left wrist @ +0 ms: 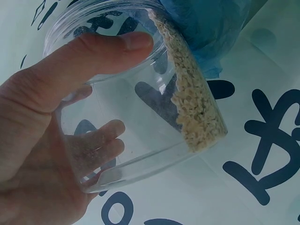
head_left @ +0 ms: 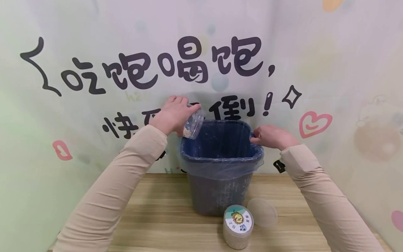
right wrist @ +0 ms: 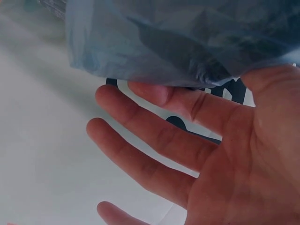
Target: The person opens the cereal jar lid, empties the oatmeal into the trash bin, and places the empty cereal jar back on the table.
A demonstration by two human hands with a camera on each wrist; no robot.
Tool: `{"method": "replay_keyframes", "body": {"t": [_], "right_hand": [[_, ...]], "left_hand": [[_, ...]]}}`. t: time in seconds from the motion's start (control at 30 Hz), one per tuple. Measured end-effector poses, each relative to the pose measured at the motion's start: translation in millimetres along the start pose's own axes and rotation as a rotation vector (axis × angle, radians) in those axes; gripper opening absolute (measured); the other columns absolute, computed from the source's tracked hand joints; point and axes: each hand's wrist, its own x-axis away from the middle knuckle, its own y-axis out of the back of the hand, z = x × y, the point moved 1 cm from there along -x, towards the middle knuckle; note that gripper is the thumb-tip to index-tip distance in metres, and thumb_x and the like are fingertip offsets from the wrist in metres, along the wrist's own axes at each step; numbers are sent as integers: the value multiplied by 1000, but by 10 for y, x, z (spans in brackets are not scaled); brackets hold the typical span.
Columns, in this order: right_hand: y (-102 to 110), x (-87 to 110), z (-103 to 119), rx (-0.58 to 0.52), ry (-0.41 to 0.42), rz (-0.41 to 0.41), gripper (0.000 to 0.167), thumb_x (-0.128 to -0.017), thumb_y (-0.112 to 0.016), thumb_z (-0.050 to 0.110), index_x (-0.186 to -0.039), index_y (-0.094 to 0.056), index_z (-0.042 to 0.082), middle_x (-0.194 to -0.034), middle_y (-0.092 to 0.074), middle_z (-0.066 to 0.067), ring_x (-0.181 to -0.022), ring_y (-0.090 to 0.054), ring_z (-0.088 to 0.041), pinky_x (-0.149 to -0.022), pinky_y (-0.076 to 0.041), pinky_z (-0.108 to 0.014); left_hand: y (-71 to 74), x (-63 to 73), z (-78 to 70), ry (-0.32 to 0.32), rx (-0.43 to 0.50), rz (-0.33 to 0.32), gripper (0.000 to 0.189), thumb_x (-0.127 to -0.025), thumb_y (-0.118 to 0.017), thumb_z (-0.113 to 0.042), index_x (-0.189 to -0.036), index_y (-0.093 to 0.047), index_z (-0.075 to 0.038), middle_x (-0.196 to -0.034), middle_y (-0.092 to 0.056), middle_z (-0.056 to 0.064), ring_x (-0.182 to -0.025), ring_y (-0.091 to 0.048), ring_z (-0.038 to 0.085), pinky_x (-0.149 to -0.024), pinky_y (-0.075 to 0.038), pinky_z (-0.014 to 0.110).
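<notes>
From afar I see the left hand with fingers curled round a tilted clear jar, pale flakes along its lower side. Right of those fingers stands a lined bin, its rim pinched between thumb and index finger of the right hand.

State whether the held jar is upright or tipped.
Tipped: the left hand holds the jar tilted, its mouth toward the bin, and pale flakes lie along one side.
</notes>
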Motion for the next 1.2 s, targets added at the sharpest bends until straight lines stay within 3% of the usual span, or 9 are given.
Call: {"method": "replay_keyframes", "body": {"t": [0.33,0.7,1.2], "right_hand": [[-4,-10,0,-12,-24,-1,24,-93,-52,23,-78,-60,5,-72,-55,-3,-68,-52,-21,-62,-42,-34],[-6,-16,-3,-14,-18,-3,24,-92,-52,22,-77,-58,5,-71,-54,-3,-67,-51,-20,-61,-42,-33],[-9,-24,9,-16,-20,10,25,-92,-52,22,-73,-56,6,-68,-49,-2,-64,-48,-19,-59,-37,-31]], "left_hand": [[17,-6,-22,-17,-19,-6,102,-65,-88,-19,-149,-30,-21,-140,-36,24,-132,-30,38,-111,-19,48],[15,4,-12,-15,1,-3,103,-66,-88,-18,-150,-28,-21,-142,-35,25,-133,-30,40,-112,-18,49],[14,-20,-28,-14,-42,14,106,-67,-87,-18,-152,-25,-22,-144,-33,25,-135,-28,38,-112,-18,48]]}}
